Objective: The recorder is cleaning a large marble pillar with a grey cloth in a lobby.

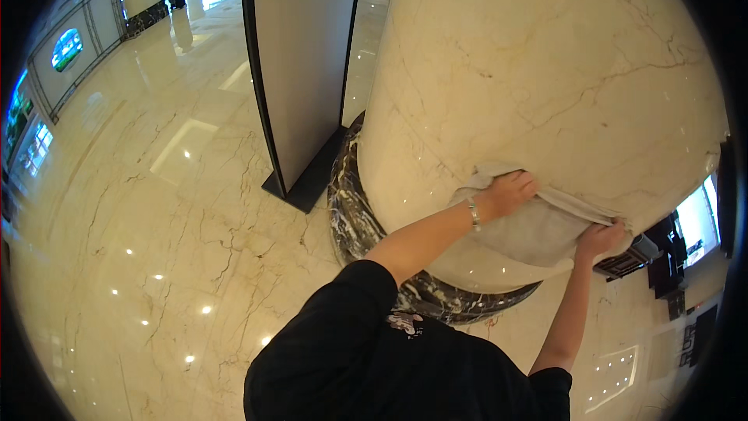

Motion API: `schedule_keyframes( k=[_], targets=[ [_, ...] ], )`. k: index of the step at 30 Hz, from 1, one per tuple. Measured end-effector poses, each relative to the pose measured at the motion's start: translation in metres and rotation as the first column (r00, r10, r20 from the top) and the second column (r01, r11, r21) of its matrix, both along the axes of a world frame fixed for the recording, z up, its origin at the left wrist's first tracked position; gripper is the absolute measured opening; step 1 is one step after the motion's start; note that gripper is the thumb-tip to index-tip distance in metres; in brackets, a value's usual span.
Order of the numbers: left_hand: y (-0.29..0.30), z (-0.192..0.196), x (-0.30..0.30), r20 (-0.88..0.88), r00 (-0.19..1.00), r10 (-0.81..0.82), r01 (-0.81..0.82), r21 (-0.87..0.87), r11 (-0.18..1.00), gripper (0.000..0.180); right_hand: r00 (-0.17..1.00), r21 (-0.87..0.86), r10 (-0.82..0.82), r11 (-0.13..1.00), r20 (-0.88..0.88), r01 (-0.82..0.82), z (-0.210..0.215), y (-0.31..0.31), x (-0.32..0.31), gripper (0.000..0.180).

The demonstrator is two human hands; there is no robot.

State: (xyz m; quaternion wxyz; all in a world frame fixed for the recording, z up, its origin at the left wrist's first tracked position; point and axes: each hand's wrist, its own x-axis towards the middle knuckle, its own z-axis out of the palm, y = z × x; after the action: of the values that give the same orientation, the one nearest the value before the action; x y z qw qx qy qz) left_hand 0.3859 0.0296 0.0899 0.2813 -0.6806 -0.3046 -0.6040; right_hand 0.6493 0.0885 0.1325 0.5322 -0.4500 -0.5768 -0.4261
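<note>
A pale grey cloth [530,226] is spread against the lower part of a big cream marble column [545,70]. My left hand [510,191] grips the cloth's upper left edge and presses it to the stone; a bracelet sits on that wrist. My right hand [600,238] holds the cloth's right edge lower down on the column. Between the two hands the cloth hangs stretched. Both arms reach up from my black short-sleeved top.
The column stands on a dark veined marble base ring [351,218]. A tall grey sign panel [300,62] on a black foot stands just left of it. A glossy cream marble floor [156,226] spreads to the left. Dark furniture and a screen [693,226] lie at the right.
</note>
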Motion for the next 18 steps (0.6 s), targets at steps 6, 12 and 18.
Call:
schedule_keyframes(
  k=[6,12,18],
  targets=[
    [-0.125,-0.149,-0.075,0.019,0.997,-0.068,0.061,-0.719,0.692,0.015,0.954,-0.752,0.295,0.639,0.044,-0.163,-0.130,-0.107,-0.046,0.020],
    [-0.349,-0.238,-0.122,0.185,0.982,0.034,0.151,-0.883,0.444,0.013,0.902,-0.979,0.393,0.021,-0.178,-0.202,-0.223,-0.274,-0.104,0.019],
    [-0.502,-0.244,-0.146,0.231,0.934,0.271,0.147,-0.943,0.297,0.014,0.866,-0.952,0.402,-0.200,-0.296,-0.232,-0.245,-0.412,-0.140,0.021]
  ],
)
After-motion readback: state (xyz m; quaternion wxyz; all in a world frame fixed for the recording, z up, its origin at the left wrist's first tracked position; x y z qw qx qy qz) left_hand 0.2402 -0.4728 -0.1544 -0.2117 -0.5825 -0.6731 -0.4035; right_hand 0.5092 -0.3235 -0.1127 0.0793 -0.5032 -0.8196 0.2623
